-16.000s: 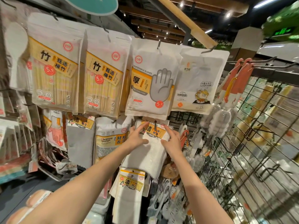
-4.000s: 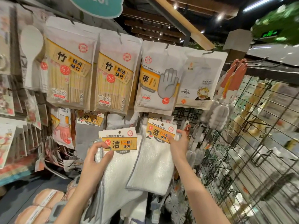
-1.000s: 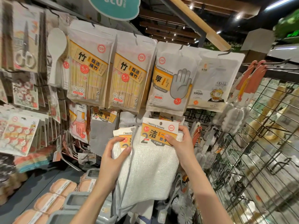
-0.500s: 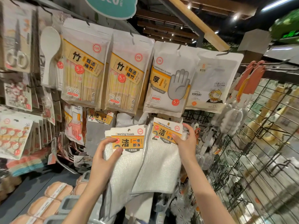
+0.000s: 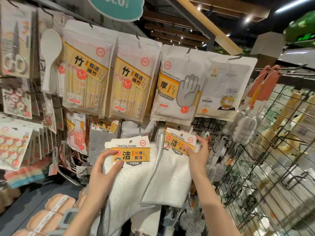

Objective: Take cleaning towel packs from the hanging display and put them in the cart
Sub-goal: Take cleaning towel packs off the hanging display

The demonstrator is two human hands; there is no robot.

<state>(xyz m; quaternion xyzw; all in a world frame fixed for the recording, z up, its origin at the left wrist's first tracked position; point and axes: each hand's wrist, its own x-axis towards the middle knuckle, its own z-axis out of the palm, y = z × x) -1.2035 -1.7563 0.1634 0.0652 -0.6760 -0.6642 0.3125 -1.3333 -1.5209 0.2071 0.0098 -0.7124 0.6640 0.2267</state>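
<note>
1. My left hand (image 5: 102, 174) gripped a stack of cleaning towel packs (image 5: 131, 154) by the header cards, thumb on the front, already clear of the hanging display.
2. At 3 o'clock of that stack, my right hand (image 5: 196, 155) pinched the card of the next pack (image 5: 179, 142); whether it was off its hook was hidden.
3. Best practice, I judged: slide the card straight off the hook, towards me, without tearing the hole.
4. The cart was out of view.

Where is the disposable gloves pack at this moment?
In the head view, the disposable gloves pack hangs in the upper row, right of centre, beside the bamboo stick packs and above the right hand.
</note>
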